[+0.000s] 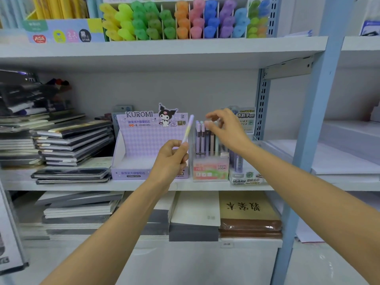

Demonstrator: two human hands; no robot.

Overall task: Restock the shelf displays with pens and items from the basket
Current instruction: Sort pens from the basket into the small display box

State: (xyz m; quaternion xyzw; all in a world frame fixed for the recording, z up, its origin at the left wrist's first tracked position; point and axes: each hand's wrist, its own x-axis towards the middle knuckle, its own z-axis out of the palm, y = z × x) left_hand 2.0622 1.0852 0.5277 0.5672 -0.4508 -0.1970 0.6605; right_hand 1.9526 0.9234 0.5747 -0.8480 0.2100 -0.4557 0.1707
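One thin pastel pen [188, 128], purple at the top and yellow lower down, is in the left hand [172, 159]. The fingers and thumb are curled round its low end. The pen sticks up and leans a bit to the right. It is up in the air, just left of the see-through box of pens [211, 167] with the pink and green front. That box stands on the white middle shelf [185, 186]. Left of it is the purple cardboard box [144, 145] with a cartoon on top.

The right hand [226, 130] is over the tops of the standing pens [202, 138] in the see-through box. Its fingers are bent and the thumb is close under them. It is blurry, so I cannot tell if it pinches a pen or only touches.

I think the pen is very light, hard and smooth, so it could slip. I would hold it by the middle, so the low end is free to go down into a gap. The other pens may tip if I bump them.
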